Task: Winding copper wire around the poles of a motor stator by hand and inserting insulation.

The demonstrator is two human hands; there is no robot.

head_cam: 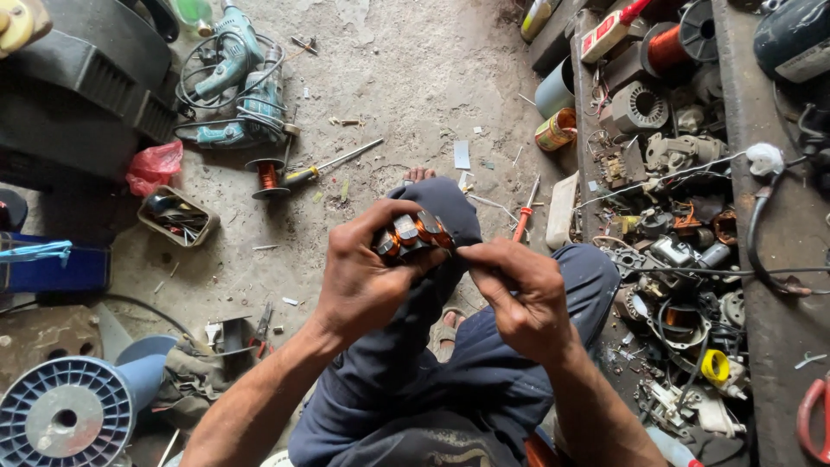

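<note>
Head view: our left hand [367, 277] has its grip closed around a small motor armature [413, 235] with copper windings, held up over our knees, while the right hand [519, 294] pinches at its end with thumb and forefinger, apparently on a fine wire we can't quite resolve. Best to keep the left grip firm, let only the right fingertips work, and pull the strand gently so it doesn't snap.

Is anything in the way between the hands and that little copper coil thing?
No. The left hand already wraps around the copper coil part, and the right hand has its fingertips pinching at the edge of it. Nothing sits between them.
</note>
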